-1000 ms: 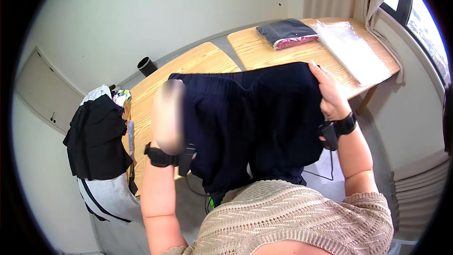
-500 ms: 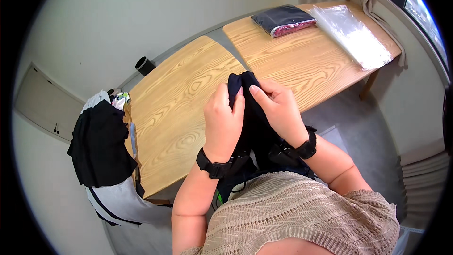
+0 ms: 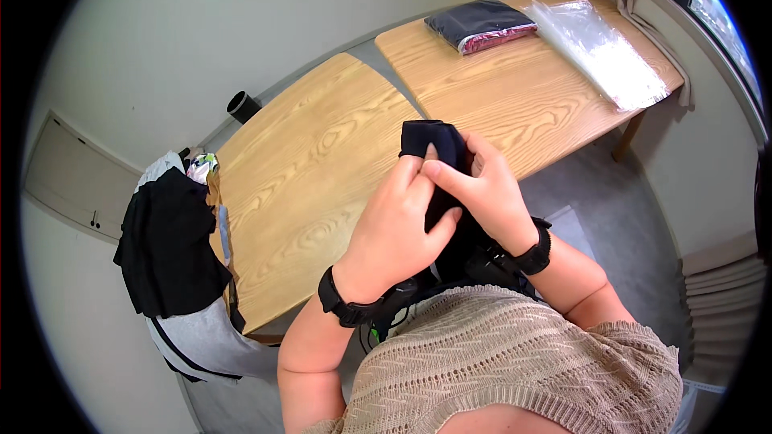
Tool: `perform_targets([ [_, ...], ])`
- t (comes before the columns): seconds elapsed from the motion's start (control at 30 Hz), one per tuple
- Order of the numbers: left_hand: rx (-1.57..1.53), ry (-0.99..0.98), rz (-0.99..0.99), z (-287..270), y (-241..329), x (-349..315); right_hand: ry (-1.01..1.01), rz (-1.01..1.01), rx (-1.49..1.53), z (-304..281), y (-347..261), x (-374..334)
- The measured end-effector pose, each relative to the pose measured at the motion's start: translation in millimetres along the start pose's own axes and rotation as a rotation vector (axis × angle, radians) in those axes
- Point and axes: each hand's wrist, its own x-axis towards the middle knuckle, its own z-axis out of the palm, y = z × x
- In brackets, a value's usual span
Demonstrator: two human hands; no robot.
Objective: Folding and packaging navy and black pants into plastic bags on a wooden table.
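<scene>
Between my hands hangs a dark navy garment (image 3: pixel 430 135), its upper edge bunched or folded over; its lower part drops out of sight behind my hands, so I cannot make out its exact kind. My left hand (image 3: pixel 394 217) is closed on it, one fingertip lying on the dark cloth and the thumb pointing toward my other hand. My right hand (image 3: pixel 488 193) grips the right side of the fold, its thumb pressed close to the left fingers. Both hands are in front of my body, above the near edge of the wooden table (image 3: pixel 297 161).
A bagged dark folded garment (image 3: pixel 481 22) and clear plastic bags (image 3: pixel 607 52) lie on the second table (image 3: pixel 482 104), beyond a narrow gap. Clothes, including black cloth (image 3: pixel 173 241) and grey cloth (image 3: pixel 205 341), drape over something at the left. A black bin (image 3: pixel 241 106) stands near the wall.
The garment's top edge has turned from two bunched folds into a broader flat fold. My left hand has rotated and slid toward the right hand; the right hand has shifted slightly right.
</scene>
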Motion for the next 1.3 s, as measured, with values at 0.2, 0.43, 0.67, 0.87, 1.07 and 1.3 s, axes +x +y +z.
perform_targets([
  [0.2, -0.225, -0.14, 0.098, -22.8, -9.6, -0.9, -0.137, 0.217, 0.32, -18.9, -8.1, -2.4],
  [0.43, -0.217, -0.424, 0.225, -46.4, -20.9, 66.2, -0.257, 0.084, 0.32, -56.2, -53.0, -14.0],
  [0.67, -0.365, -0.715, 0.199, -25.4, 71.1, 164.3, -0.203, -0.288, 0.337, -161.9, -104.2, -9.9],
  [0.87, -0.294, -0.364, 0.582, -16.1, 160.0, 259.8, 0.268, -0.584, -0.081, -241.2, -133.1, -8.7],
  [1.07, -0.198, -0.121, 0.762, -16.3, 210.0, 314.4, 0.772, -0.872, -0.651, -215.1, -62.6, -49.8],
  [1.3, -0.069, 0.125, 0.771, -19.1, 241.6, 321.7, 0.552, -0.11, -0.255, -204.3, 41.1, -33.9],
])
